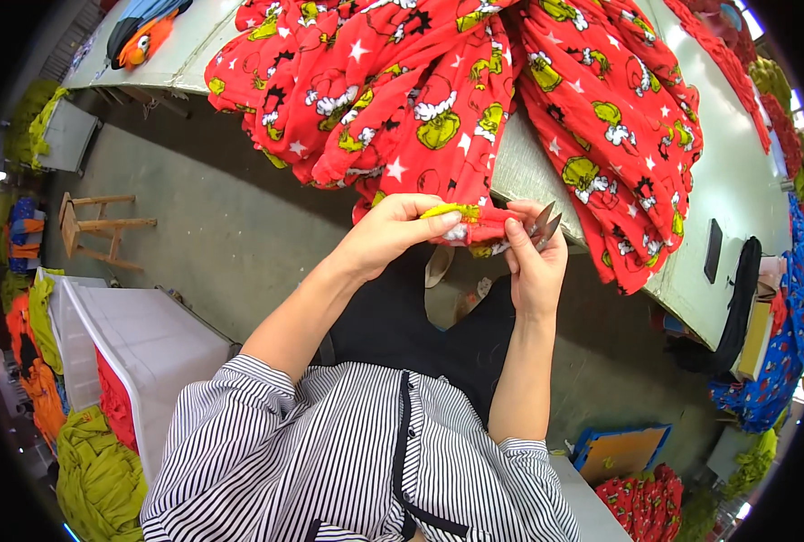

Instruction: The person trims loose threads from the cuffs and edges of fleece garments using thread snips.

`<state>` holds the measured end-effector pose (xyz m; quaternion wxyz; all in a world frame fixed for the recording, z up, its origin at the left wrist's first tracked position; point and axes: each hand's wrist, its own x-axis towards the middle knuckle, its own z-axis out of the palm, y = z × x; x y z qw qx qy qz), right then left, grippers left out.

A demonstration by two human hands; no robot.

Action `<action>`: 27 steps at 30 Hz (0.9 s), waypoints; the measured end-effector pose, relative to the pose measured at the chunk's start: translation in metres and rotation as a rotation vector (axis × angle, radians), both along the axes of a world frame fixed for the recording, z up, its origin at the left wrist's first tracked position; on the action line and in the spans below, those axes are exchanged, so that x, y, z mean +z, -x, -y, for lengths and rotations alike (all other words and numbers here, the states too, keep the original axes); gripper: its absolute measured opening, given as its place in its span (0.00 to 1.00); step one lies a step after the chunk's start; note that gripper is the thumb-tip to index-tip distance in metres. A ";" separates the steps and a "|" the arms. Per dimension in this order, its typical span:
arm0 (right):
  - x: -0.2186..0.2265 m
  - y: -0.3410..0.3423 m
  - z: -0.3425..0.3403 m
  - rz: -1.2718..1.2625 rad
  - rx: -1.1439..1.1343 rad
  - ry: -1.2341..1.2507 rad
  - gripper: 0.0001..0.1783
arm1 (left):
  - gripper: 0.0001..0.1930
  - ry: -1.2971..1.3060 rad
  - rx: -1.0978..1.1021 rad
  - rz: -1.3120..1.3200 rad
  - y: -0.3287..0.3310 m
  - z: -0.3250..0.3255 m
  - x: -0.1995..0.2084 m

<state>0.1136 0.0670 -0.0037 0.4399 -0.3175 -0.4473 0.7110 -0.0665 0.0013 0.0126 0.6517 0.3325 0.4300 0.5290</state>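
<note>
Two hands (460, 244) on soft red printed fleece (456, 99), metal snips (543, 222).

I hold a red fleece garment (438, 99) printed with white stars and green cartoon faces. Most of it lies heaped across the upper middle of the frame and spills over the near edge, hanging down at centre. Its yellow-green trimmed hem (460, 213) is stretched level at the middle of the frame, pinched at both ends. Small metal thread snips (544, 223) sit just right of the hem, their grey blades pointing up and slightly apart, touching the fabric's edge.
</note>
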 end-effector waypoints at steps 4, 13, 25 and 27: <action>0.003 0.002 0.000 0.250 -0.141 -0.538 0.12 | 0.12 0.049 0.049 0.038 -0.006 0.001 0.000; 0.010 0.015 0.015 0.246 -0.121 -0.582 0.09 | 0.15 -0.083 0.033 0.027 -0.013 0.003 -0.002; 0.021 0.003 0.024 0.407 -0.181 -0.756 0.15 | 0.11 -0.072 0.038 0.116 -0.019 0.001 -0.003; 0.014 0.006 0.023 0.435 -0.193 -0.772 0.11 | 0.11 -0.096 0.040 0.028 -0.022 0.001 -0.005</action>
